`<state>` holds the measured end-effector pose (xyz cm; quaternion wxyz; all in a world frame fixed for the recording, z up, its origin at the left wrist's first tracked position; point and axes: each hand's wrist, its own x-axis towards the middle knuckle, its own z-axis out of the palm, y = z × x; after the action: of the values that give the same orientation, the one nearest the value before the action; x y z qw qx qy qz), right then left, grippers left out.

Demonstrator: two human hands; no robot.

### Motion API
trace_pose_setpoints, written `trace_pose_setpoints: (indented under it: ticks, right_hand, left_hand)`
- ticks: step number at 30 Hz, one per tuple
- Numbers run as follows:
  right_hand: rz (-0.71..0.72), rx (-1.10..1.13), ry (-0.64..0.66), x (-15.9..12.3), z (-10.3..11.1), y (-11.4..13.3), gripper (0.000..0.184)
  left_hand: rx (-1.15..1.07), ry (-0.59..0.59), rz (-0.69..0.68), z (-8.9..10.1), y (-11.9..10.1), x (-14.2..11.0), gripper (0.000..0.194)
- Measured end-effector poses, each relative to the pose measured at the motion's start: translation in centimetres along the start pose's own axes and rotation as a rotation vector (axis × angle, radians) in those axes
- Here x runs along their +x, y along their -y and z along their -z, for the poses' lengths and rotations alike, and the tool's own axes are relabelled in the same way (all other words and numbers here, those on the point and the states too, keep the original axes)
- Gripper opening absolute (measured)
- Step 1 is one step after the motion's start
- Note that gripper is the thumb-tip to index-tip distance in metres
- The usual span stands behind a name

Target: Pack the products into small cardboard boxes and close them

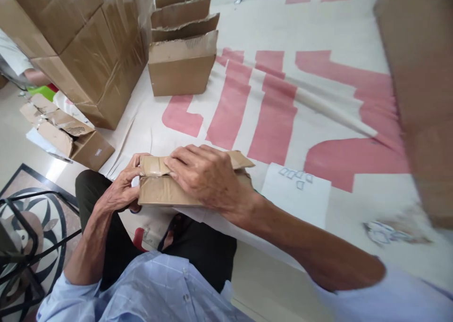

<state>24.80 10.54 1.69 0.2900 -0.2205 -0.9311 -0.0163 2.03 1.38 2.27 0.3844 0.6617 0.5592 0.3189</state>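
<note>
a creased, taped cardboard carton (170, 192) is at the table's near edge (380, 197); the left hand's fingers (132, 173) clasp one end, the right hand's fingers (182, 159) curl over its ragged flap; pink characters (231, 105) are unreadable.

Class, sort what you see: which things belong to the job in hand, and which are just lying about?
Job in hand:
- small cardboard box
- left hand, at its end
- right hand, over its top
- open-flapped boxes, probably

Apparently lying about:
- paper sheet with drawn shapes
- blurred scrap at right
</note>
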Motion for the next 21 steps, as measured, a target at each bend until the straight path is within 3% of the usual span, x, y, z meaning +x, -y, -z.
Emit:
trace_pose_setpoints:
  ticks: [3, 5, 8, 11, 15, 18, 21]
  right_hand:
    - [-0.064, 0.095, 0.016, 0.1, 1.5, -1.4, 0.017]
    - [-0.192, 0.133, -0.058, -1.6, 3.7, -3.5, 0.019]
    - [-0.544, 0.070, -0.198, -7.2, 7.5, -6.3, 0.027]
    - [-0.798, 0.072, -0.082, -14.1, 9.0, -6.5, 0.030]
    - [-0.929, 0.062, 0.170, -20.0, 6.4, -4.7, 0.020]
    - [-0.883, -0.123, 0.251, -21.0, 3.6, -3.7, 0.022]
    - [-0.806, -0.242, 0.347, -20.6, 1.4, -3.7, 0.017]
  left_hand:
    - [-0.047, -0.066, -0.025, -0.1, 0.5, 0.6, 0.028]
    - [-0.087, -0.130, -0.053, 0.1, 1.4, 1.1, 0.024]
    - [-0.099, -0.187, -0.128, 0.7, 3.1, 2.3, 0.022]
    - [-0.097, -0.201, -0.212, 1.6, 4.1, 3.6, 0.024]
    - [-0.058, -0.174, -0.289, 2.3, 4.0, 4.5, 0.024]
    - [-0.054, -0.187, -0.270, 1.7, 3.6, 4.3, 0.017]
    - [-0.110, -0.206, -0.236, 0.6, 3.4, 3.5, 0.021]
